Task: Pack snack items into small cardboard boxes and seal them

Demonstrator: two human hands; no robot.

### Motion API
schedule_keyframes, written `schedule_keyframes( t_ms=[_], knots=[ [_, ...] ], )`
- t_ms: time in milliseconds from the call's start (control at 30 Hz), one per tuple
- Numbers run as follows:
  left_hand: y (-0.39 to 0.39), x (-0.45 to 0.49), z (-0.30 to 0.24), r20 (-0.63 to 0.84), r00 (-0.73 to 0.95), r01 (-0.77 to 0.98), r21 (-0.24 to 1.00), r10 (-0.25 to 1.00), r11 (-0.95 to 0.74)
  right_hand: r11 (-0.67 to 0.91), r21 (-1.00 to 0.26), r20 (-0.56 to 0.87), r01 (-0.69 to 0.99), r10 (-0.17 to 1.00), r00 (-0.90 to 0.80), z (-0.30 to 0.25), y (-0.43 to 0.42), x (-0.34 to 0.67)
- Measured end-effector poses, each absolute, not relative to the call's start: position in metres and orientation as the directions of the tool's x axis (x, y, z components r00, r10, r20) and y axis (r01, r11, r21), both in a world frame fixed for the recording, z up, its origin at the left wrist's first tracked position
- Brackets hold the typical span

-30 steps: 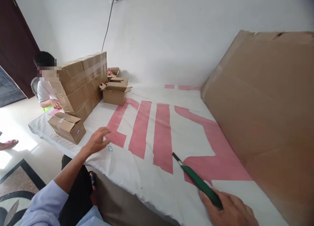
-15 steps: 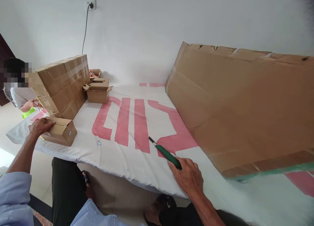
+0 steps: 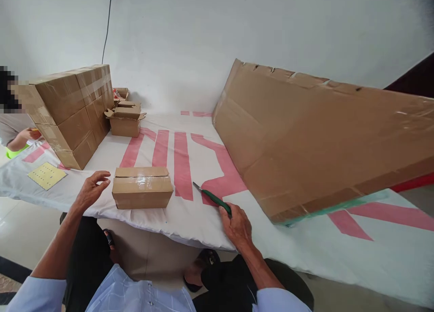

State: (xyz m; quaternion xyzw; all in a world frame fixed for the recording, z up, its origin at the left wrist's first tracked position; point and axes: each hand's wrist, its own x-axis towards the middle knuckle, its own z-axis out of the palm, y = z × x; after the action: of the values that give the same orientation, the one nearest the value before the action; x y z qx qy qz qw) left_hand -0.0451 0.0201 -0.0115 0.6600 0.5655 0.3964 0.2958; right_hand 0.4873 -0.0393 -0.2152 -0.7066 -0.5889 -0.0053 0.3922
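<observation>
A small closed cardboard box (image 3: 142,199) lies in front of me on the cloth-covered table, with clear tape over its top seam. Just left of it, my left hand (image 3: 93,189) hovers with fingers apart, not touching the box. My right hand (image 3: 236,226) is closed round the green handle of a utility knife (image 3: 215,199). The knife's blade points away and to the left, toward the right side of the box, with a gap between them.
Stacked taped cartons (image 3: 73,115) stand at the left, beside small open boxes (image 3: 125,123). A yellow card (image 3: 47,175) lies near the left edge. A large cardboard carton (image 3: 315,144) fills the right. Another person's hand (image 3: 29,134) shows behind the stack.
The small box has moved right to the table's middle and turned. My left hand has come off it. The yellow card is now uncovered. The knife stays in my right hand.
</observation>
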Motion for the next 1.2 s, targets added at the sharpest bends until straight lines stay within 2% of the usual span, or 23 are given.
schedule_keyframes(
  t_ms=[167,267,333,400,500,600,700,1200],
  knots=[
    [0.024,-0.023,-0.021,0.143,0.064,0.281,0.947,0.988,-0.155,-0.080,-0.762,0.295,0.642,0.841,0.455,-0.188,-0.042,0.480],
    [0.023,-0.020,-0.017,0.124,0.075,0.170,0.976,0.989,-0.136,-0.116,-0.924,0.098,0.365,0.850,0.518,-0.151,-0.038,0.470],
    [0.022,-0.020,-0.014,0.112,0.106,0.106,0.987,0.988,-0.123,-0.046,-0.986,0.039,0.159,0.868,0.496,-0.115,-0.030,0.454],
    [0.023,-0.019,-0.013,0.108,0.126,0.071,0.991,0.986,-0.118,0.066,-0.994,0.097,0.091,0.915,0.392,-0.075,-0.019,0.429],
    [0.024,-0.019,-0.015,0.093,0.126,0.038,0.994,0.988,-0.099,0.175,-0.959,0.201,0.225,0.975,0.098,-0.018,-0.002,0.380],
    [0.025,-0.019,-0.018,0.076,0.120,0.024,0.997,0.990,-0.080,0.357,-0.859,0.309,0.367,0.933,-0.183,0.019,0.014,0.335],
    [0.025,-0.020,-0.020,0.060,0.138,0.012,0.998,0.989,-0.063,0.442,-0.788,0.312,0.429,0.887,-0.341,0.038,0.025,0.310],
    [0.026,-0.017,-0.013,0.078,0.181,0.024,0.996,0.980,-0.084,0.500,-0.587,0.225,0.638,0.857,-0.464,0.067,0.047,0.288]
  ],
)
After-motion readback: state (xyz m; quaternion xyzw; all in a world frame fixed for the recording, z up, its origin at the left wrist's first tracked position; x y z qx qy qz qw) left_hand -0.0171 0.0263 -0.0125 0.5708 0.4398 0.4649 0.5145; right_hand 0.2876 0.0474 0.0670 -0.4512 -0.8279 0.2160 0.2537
